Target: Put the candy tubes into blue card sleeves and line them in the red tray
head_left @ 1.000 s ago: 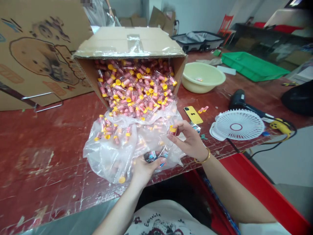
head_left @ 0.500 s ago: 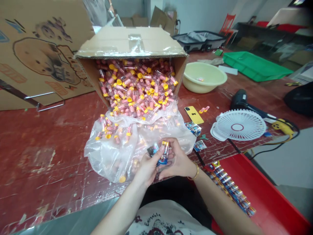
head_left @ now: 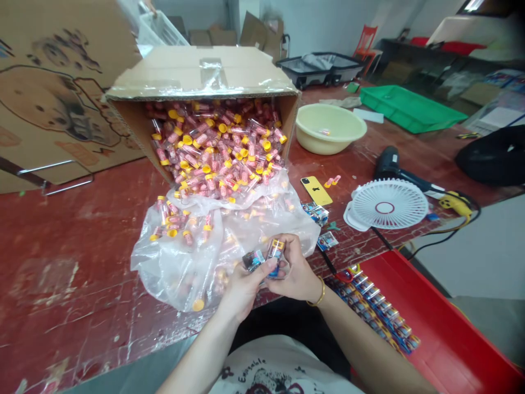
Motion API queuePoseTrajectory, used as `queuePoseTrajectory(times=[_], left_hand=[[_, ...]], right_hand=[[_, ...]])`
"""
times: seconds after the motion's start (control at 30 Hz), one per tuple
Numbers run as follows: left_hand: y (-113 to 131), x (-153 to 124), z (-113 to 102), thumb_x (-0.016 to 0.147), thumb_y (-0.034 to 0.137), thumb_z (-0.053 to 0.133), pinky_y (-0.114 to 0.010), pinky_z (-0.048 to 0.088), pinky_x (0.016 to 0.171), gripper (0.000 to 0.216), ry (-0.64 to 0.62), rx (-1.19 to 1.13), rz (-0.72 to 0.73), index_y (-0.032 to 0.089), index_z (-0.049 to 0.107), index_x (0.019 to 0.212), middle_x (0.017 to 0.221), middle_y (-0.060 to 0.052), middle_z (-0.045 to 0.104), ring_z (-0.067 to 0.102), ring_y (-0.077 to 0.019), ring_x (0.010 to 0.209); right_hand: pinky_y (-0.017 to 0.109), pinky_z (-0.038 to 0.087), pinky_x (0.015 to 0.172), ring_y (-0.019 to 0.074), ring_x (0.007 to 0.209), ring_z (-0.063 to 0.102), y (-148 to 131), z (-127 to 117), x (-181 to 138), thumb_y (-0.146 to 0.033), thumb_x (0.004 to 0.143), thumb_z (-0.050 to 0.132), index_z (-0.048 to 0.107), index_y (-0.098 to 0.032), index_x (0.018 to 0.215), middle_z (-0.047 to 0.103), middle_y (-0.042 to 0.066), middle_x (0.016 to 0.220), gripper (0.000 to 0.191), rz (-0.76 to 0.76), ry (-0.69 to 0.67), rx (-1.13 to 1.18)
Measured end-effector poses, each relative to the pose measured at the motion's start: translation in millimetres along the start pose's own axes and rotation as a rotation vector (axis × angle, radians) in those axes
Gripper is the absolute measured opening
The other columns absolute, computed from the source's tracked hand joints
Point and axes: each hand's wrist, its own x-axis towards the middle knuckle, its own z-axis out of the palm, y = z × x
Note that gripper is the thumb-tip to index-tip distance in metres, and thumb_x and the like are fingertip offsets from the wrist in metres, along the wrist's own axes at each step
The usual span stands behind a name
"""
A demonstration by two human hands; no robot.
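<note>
Close to the table's front edge, my two hands meet around a small yellow-capped tube [head_left: 276, 247] with a blue printed sleeve at its lower end. My right hand [head_left: 300, 274] has its fingers wrapped round the tube from the right. The left thumb presses on the sleeve, and my left hand [head_left: 241, 290] also keeps a few flat printed sleeves [head_left: 253, 260] pinched. Just beyond lies a clear plastic bag [head_left: 172, 268] with loose tubes on it. It spills from a tipped cardboard box [head_left: 197, 74] filled with pink, yellow-capped tubes [head_left: 221, 148].
Right of the box stand a pale yellow bowl [head_left: 328, 131], a yellow phone [head_left: 315, 191], more printed sleeves [head_left: 327, 241], a white fan [head_left: 389, 203] and a heat gun [head_left: 388, 161]. A red tray [head_left: 443, 317] with rows of sleeved tubes [head_left: 381, 309] sits lower right. Behind is a green tray [head_left: 410, 109].
The view has turned slightly right, so the table things sit further left. The tube stands more upright between my hands, and the left thumb lies lower on its sleeve.
</note>
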Motion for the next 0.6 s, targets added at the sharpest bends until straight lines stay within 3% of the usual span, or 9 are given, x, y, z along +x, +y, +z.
queuePoseTrajectory(times=[0.2,0.33,0.47,0.53,0.6], left_hand=[[-1.0,0.7,1.5,0.067,0.034,0.080,-0.023,0.053,0.065,0.040,-0.020,0.013,0.011,0.008,0.065,0.093,0.085,-0.010,0.067,0.065,-0.0154,0.069],[-6.1,0.5,7.1,0.061,0.033,0.083,-0.028,0.056,0.071,0.045,0.031,0.050,0.070,0.009,0.064,0.094,0.086,-0.009,0.068,0.066,-0.0198,0.076],[-15.6,2.6,17.3,0.057,0.049,0.082,-0.035,0.057,0.075,0.063,0.042,0.137,0.013,0.010,0.062,0.102,0.096,-0.011,0.068,0.066,-0.0276,0.090],[-18.9,6.4,24.2,0.062,0.056,0.076,-0.036,0.057,0.078,0.066,0.031,0.134,-0.051,0.011,0.061,0.108,0.109,-0.013,0.064,0.061,-0.0299,0.102],[-21.3,11.7,30.7,0.066,0.048,0.076,-0.037,0.056,0.083,0.062,0.003,0.127,-0.104,0.012,0.059,0.114,0.119,-0.014,0.060,0.058,-0.0301,0.109]], right_hand=[[0.029,0.048,0.075,0.0168,0.093,0.053,0.2,-8.0,-2.1,-0.007,0.061,0.068,0.031,-0.025,0.110,0.044,0.006,0.108,0.065,-0.025,0.012,-0.012],[0.030,0.050,0.078,0.0162,0.093,0.056,0.9,-12.4,-6.5,-0.019,0.068,0.074,0.034,-0.025,0.109,0.048,0.004,0.105,0.057,0.102,0.086,0.308],[0.027,0.052,0.074,0.0119,0.077,0.059,-1.8,-27.7,-20.0,-0.026,0.069,0.077,0.041,-0.022,0.094,0.056,-0.001,0.086,0.044,0.230,0.419,0.540],[0.028,0.053,0.076,0.0123,0.078,0.060,-0.9,-58.8,-40.4,-0.029,0.065,0.080,0.043,-0.022,0.093,0.060,-0.001,0.087,0.048,0.221,0.614,0.527],[0.028,0.054,0.080,0.0134,0.083,0.062,1.9,-107.1,-79.9,-0.033,0.059,0.083,0.047,-0.022,0.096,0.062,0.000,0.092,0.053,0.298,0.878,0.393]])
